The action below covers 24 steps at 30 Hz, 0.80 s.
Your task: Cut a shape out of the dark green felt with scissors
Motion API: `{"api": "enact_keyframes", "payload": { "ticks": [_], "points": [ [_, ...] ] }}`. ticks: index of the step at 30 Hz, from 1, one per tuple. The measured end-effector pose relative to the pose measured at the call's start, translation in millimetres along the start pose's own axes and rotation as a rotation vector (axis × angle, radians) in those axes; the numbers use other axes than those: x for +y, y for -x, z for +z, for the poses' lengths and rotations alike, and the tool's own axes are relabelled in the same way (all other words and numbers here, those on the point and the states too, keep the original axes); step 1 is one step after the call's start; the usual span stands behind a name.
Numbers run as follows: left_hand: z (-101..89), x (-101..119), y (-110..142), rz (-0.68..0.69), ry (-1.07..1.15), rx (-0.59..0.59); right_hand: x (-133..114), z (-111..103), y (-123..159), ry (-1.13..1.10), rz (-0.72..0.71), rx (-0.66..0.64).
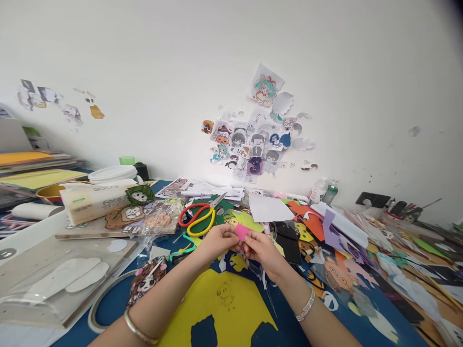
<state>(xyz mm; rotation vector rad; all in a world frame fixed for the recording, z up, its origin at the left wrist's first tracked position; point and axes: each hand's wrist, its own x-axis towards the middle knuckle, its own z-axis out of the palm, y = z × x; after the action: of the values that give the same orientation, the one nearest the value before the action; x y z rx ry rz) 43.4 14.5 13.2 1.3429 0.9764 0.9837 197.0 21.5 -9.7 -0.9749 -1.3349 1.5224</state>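
Between my two hands is a small pink piece of paper or felt (241, 232); which of the two I cannot tell. My left hand (221, 239) pinches its left side, and my right hand (261, 248) grips its right side with the fingertips. Below them lies a yellow sheet (202, 301) with cut-out gaps and a small pencil drawing of an animal. Just behind my left hand, scissors with one red and one yellow handle (201, 219) lie partly open. Beside that wrist sit green-handled scissors (184, 248), partly hidden.
Colored scraps, among them orange pieces (307, 218) and a purple strip (331, 231), crowd the right. A tape roll (94, 308) lies near my left forearm. A tissue pack (94, 202) stands at left, bottles (319, 190) by the wall. Cut-out drawings (257, 144) cover the wall.
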Motion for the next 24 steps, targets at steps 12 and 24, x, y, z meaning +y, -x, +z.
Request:
{"api": "enact_keyframes", "payload": {
  "ticks": [12, 24],
  "points": [
    [1.3, 2.1, -1.1, -0.011, -0.023, 0.099, -5.8, 2.2, 4.9, 0.031, -0.001, 0.022],
    [3.6, -0.3, -1.8, 0.007, -0.048, 0.089, -0.4, 3.0, 0.1, 0.262, -0.126, 0.093]
  ]
}}
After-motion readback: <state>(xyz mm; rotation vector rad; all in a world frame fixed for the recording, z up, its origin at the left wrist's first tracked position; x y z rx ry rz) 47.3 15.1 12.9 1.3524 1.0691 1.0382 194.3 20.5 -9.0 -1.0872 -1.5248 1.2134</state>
